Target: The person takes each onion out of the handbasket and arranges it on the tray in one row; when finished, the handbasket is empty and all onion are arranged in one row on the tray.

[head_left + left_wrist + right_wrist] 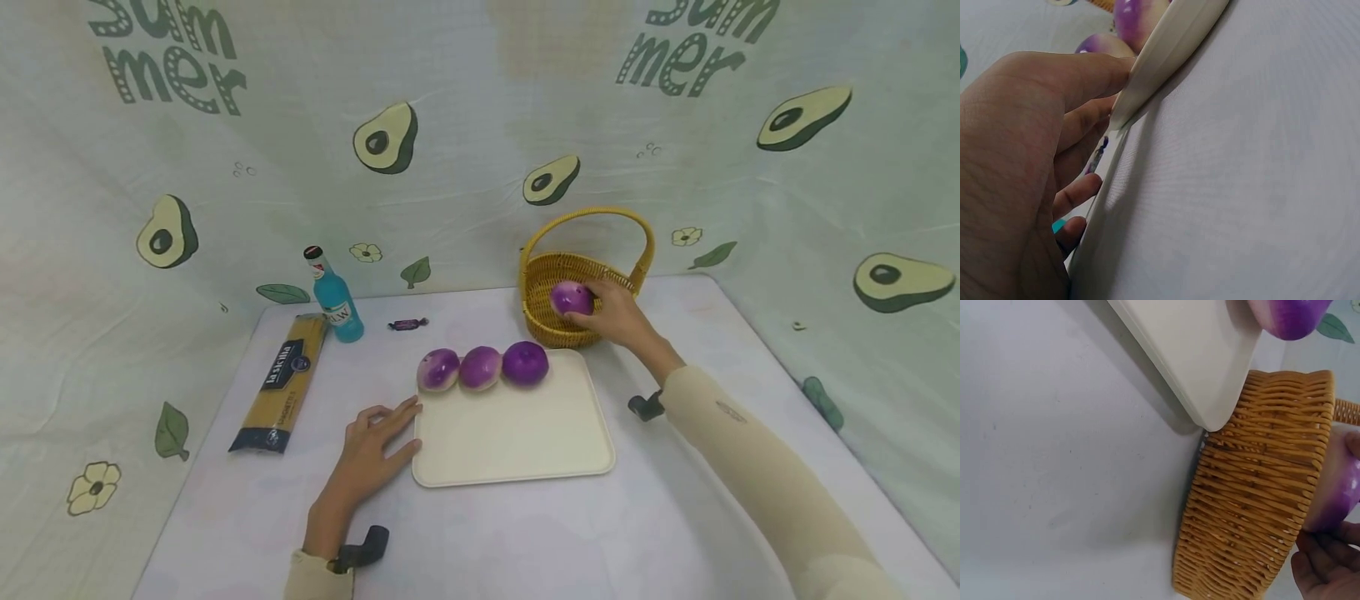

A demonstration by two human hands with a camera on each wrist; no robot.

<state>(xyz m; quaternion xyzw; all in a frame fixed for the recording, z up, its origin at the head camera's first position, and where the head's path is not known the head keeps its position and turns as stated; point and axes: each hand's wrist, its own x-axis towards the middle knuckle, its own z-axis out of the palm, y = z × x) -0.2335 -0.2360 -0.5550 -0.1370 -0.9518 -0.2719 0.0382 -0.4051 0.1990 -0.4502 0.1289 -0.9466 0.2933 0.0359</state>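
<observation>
My right hand [617,314] grips a purple-and-white turnip [570,297] at the mouth of a wicker basket [558,333]. In the right wrist view its fingers [1325,562] curl about the turnip [1335,487], just past the basket's woven rim; the hand is partly cut off there. Three more turnips [480,368] stand in a row along the far edge of a cream tray [513,442]. With fingers fairly straight, my left hand [371,450] touches the tray's left edge. The left wrist view has its thumb [1100,75] against the tray's rim [1166,56].
At the back left stands a blue bottle [337,300], beside a spaghetti packet [281,383] lying flat. A small wrapped candy [408,324] lies between bottle and basket. The basket's tall handle [585,214] arches above it. A patterned cloth hangs behind the table.
</observation>
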